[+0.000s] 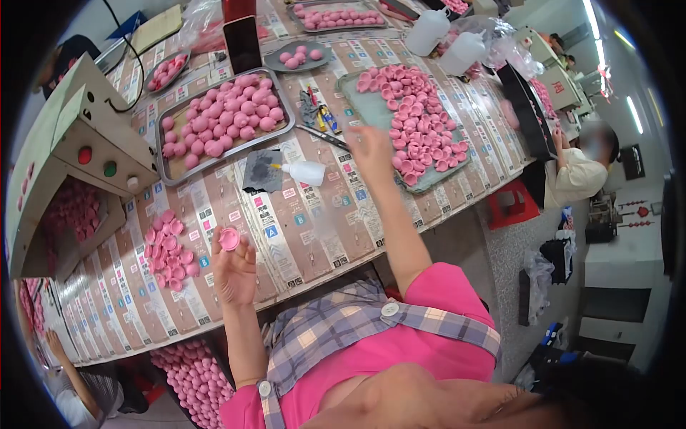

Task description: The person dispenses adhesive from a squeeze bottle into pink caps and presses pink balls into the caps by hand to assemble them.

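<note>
My left hand is raised over the table's near side, its fingers holding a pink half-shell cup with the hollow side showing. A pile of pink half shells lies just left of it. My right hand is over the table beside a greenish tray of many pink half shells. Its fingers are smeared by motion, so I cannot tell whether they hold anything. Between the hands, a small white squeeze bottle lies with its tip on a dark grey cloth.
A metal tray of pink balls stands at the left behind the cloth. A beige machine with red and green buttons fills the left side. A plate, a black pen-like tool and white bottles stand farther back. Other people sit nearby.
</note>
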Tool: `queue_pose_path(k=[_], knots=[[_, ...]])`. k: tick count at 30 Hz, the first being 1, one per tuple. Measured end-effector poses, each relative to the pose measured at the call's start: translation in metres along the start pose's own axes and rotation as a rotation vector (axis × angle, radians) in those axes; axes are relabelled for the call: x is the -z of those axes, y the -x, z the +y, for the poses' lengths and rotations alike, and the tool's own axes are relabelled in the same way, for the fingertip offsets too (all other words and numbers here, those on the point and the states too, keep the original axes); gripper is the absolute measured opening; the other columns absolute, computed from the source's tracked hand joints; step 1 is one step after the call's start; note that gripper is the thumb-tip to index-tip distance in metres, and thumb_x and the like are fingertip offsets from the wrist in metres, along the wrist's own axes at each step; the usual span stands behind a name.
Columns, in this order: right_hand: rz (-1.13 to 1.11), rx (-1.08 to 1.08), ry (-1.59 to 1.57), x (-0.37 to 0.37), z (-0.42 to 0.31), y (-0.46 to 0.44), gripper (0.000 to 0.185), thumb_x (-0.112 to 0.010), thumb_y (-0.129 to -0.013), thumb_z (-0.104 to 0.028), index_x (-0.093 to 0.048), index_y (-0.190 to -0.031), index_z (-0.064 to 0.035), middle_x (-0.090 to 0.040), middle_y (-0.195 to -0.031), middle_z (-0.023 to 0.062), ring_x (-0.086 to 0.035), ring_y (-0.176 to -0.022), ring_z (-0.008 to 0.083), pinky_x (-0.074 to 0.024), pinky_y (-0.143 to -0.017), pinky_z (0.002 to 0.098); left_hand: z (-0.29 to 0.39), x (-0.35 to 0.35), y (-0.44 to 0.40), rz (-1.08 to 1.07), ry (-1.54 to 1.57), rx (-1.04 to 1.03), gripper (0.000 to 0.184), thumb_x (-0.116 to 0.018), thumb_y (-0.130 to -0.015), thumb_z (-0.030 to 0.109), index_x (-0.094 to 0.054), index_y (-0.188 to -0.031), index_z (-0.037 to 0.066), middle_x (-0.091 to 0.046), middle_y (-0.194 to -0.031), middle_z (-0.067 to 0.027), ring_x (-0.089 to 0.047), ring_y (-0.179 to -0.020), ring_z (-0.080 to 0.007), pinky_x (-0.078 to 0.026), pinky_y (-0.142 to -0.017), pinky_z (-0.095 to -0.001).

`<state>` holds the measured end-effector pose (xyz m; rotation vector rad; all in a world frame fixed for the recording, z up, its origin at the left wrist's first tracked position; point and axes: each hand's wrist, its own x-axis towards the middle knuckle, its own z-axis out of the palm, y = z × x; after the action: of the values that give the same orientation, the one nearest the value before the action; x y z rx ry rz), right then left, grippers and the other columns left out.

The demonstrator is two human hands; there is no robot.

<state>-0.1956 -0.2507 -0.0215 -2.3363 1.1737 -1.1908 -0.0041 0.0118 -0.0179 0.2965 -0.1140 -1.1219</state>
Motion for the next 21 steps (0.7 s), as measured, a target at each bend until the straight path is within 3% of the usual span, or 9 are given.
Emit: queue_pose_path(k=[3, 5, 8, 11, 14, 18, 20, 21], knots=[[0.108, -0.079, 0.151, 0.017, 0.067, -0.05, 0.015, -0.058, -0.07, -0.016, -0.059, -0.082, -0.0082, -0.057, -0.083, 0.0101, -0.051, -0.083, 0.0288, -0.0386, -0.073, 0.0406, 0.002, 0.003, 0.001, 0.024, -0.002, -0.04, 0.046, -0.05, -0.081, 0.007, -0.032, -0.124, 0.007, -0.047, -0.116, -0.0105, -0.053, -0.098, -0.0239, -0.047, -0.083, -0.0332], [0.149, -0.035, 0.49, 0.022, 0.099, -0.072, 0.011, -0.056, -0.07, -0.015, -0.059, -0.079, -0.009, -0.058, -0.082, 0.0091, -0.052, -0.081, 0.0282, -0.0406, -0.07, 0.0402, 0.001, 0.003, 0.002, 0.022, -0.001, -0.032, 0.046, -0.05, -0.081, 0.007, -0.032, -0.124, 0.007, -0.047, -0.116, -0.0105, -0.053, -0.098, -0.0237, -0.047, -0.083, -0.0333], [-0.084, -0.124, 0.746, 0.012, 0.124, -0.084, 0.012, -0.056, -0.07, -0.016, -0.058, -0.078, -0.008, -0.059, -0.076, 0.0099, -0.055, -0.074, 0.0277, -0.0422, -0.068, 0.0406, -0.001, 0.002, 0.0, 0.023, 0.0, -0.026, 0.046, -0.05, -0.081, 0.007, -0.032, -0.124, 0.007, -0.048, -0.115, -0.0102, -0.053, -0.098, -0.0233, -0.047, -0.083, -0.0335], [-0.04, -0.036, 0.84, 0.004, 0.127, -0.085, 0.011, -0.055, -0.069, -0.015, -0.058, -0.078, -0.0088, -0.059, -0.075, 0.0092, -0.055, -0.073, 0.0285, -0.0422, -0.066, 0.0425, -0.001, 0.001, 0.0, 0.022, -0.009, -0.019, 0.047, -0.051, -0.081, 0.007, -0.032, -0.124, 0.007, -0.049, -0.113, -0.0101, -0.054, -0.097, -0.023, -0.047, -0.082, -0.0329], [-0.004, -0.022, 0.634, 0.012, 0.099, -0.078, 0.013, -0.058, -0.07, -0.016, -0.059, -0.08, -0.0078, -0.06, -0.078, 0.0089, -0.056, -0.074, 0.0255, -0.0438, -0.065, 0.0371, -0.001, -0.003, 0.0, 0.018, -0.048, -0.013, 0.05, -0.052, -0.08, 0.008, -0.03, -0.125, 0.006, -0.05, -0.11, -0.01, -0.054, -0.096, -0.0225, -0.048, -0.081, -0.0317], [-0.303, -0.334, -0.574, 0.017, -0.003, -0.023, 0.024, -0.06, -0.076, -0.024, -0.059, -0.091, -0.0047, -0.062, -0.082, 0.0047, -0.058, -0.071, 0.0135, -0.0447, -0.063, 0.0276, -0.005, -0.009, -0.005, 0.064, -0.103, 0.014, 0.054, -0.055, -0.079, 0.009, -0.029, -0.126, 0.003, -0.05, -0.107, -0.0095, -0.055, -0.094, -0.0218, -0.049, -0.079, -0.0304], [-0.627, -0.367, -0.667, 0.01, -0.044, 0.023, 0.023, -0.06, -0.078, -0.019, -0.059, -0.095, -0.0028, -0.059, -0.08, 0.0025, -0.052, -0.07, 0.0066, -0.0417, -0.063, 0.0225, -0.009, -0.008, -0.005, 0.069, -0.108, 0.03, 0.052, -0.055, -0.079, 0.009, -0.031, -0.125, 0.002, -0.05, -0.109, -0.01, -0.055, -0.093, -0.0218, -0.049, -0.079, -0.0305], [-0.706, -0.336, -0.65, 0.006, -0.064, 0.041, 0.023, -0.06, -0.078, -0.018, -0.059, -0.095, -0.003, -0.058, -0.081, 0.0032, -0.052, -0.068, 0.0077, -0.0416, -0.061, 0.0227, -0.01, -0.009, -0.005, 0.055, -0.106, 0.039, 0.051, -0.054, -0.079, 0.008, -0.031, -0.124, 0.002, -0.05, -0.109, -0.0102, -0.055, -0.093, -0.0219, -0.049, -0.079, -0.0308]])
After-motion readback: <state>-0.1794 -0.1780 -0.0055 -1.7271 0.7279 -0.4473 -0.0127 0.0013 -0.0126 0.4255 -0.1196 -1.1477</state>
